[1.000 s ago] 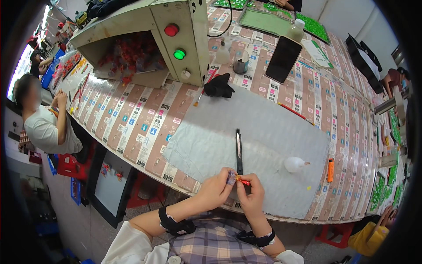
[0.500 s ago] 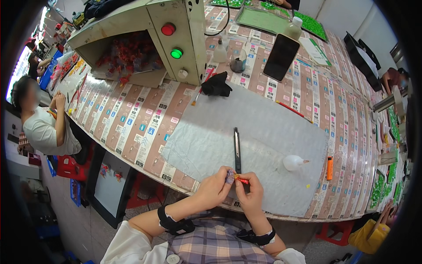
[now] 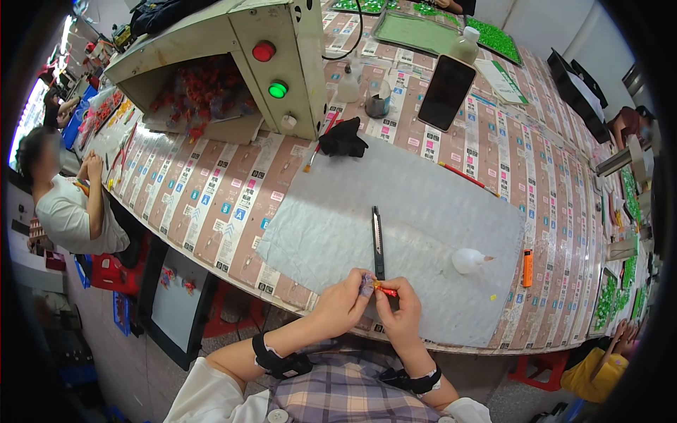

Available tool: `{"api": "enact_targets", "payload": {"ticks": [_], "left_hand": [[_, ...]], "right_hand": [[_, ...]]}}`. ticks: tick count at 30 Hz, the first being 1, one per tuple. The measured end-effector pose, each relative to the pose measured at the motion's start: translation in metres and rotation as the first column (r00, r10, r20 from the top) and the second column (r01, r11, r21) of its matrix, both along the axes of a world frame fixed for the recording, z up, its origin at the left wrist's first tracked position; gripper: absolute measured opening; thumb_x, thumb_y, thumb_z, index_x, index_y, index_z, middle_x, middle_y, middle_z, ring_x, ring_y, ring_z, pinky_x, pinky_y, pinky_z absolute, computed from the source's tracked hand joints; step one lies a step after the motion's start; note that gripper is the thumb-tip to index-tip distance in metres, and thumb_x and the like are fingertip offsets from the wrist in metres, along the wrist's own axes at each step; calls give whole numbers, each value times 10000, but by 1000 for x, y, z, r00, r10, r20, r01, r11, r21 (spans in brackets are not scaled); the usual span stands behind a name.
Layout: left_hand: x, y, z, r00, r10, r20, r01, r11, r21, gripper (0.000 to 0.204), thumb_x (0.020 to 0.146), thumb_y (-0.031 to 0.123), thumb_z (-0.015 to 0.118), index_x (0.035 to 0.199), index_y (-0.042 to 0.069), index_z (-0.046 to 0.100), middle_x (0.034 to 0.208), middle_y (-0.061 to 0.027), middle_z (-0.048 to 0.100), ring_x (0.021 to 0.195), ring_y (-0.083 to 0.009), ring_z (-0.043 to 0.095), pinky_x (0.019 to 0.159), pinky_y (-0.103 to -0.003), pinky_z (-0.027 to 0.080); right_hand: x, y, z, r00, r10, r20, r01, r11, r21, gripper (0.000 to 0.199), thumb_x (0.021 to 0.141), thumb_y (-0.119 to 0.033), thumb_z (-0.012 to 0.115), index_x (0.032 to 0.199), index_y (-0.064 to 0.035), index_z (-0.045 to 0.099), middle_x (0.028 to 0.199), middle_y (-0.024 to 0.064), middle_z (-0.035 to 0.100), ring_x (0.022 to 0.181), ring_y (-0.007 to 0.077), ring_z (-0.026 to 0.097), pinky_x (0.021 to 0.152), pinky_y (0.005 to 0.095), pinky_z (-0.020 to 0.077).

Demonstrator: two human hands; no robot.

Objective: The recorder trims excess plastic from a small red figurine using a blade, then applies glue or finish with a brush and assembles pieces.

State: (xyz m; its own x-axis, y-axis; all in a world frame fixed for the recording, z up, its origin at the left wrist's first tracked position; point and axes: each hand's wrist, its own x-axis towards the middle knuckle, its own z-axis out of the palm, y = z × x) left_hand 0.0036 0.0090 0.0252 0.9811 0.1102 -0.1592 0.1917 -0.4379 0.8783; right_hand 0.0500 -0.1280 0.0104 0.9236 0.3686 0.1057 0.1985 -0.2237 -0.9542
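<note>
The left hand (image 3: 343,302) pinches the purple end of a small piece (image 3: 367,284) at the near edge of the desk (image 3: 211,234); a black cutter (image 3: 378,243) lies beyond; the right hand (image 3: 400,310) grips the piece's red end; farther right, a white bottle (image 3: 467,261).

In the grip, the small piece (image 3: 378,286) is showing purple, yellow and red. Just beyond it, the cutter (image 3: 379,261) is looking black, on a sheet (image 3: 427,211) which is looking pale grey. Right of the grip, the bottle (image 3: 467,261) is looking white. Below the grip, the clothing (image 3: 352,391) is showing purple-grey checks.
</note>
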Motion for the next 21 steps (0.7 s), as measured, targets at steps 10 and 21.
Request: {"api": "enact_targets", "payload": {"ticks": [10,21], "left_hand": [[-1,1,-2,1000,-7,7,7,1000,-3,256,882,143,460,1093,7,414,835,-233,591,791,-413,577,664,-465,447],[-6,-1,11,1000,-21,-15,19,997,-78,231,936,170,417,1117,28,404,871,-215,578,810,-406,587,672,-397,452]], "right_hand": [[-1,-1,-1,999,32,-5,-32,999,-2,86,809,-13,598,880,7,553,782,64,568,725,120,539,673,232,428],[-2,-3,16,999,34,-4,-34,999,5,110,776,-25,616,875,-12,571,754,103,544,678,241,535,612,309,427]]}}
